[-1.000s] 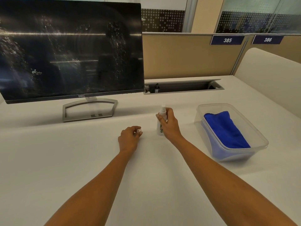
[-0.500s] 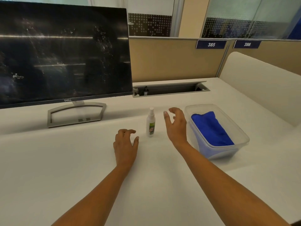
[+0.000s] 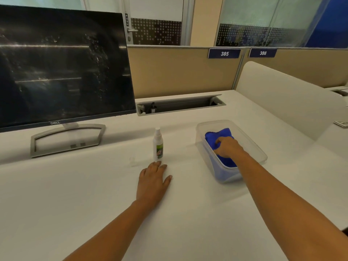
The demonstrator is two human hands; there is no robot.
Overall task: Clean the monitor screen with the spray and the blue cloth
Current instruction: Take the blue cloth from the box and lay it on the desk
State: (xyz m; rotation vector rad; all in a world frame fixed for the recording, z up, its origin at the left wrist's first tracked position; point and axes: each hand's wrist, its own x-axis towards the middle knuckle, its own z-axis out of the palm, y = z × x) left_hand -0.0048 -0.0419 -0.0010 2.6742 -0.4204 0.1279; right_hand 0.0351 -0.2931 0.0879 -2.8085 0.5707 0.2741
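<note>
Having released the spray bottle point(image 3: 157, 145), right hand point(image 3: 228, 147) now grips blue cloth point(image 3: 218, 136).

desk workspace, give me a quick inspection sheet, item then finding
surface: white desk, looks dry
job's things: monitor screen speckled with droplets; spray bottle upright, its clear cap off beside it; blue cloth in clear tub
clutter: nothing seen
grippers: left hand flat on desk, empty; right hand in tub, fingers on cloth
cables: a plug in the open cable tray
surroundings: partition with number signs, glass door behind
</note>
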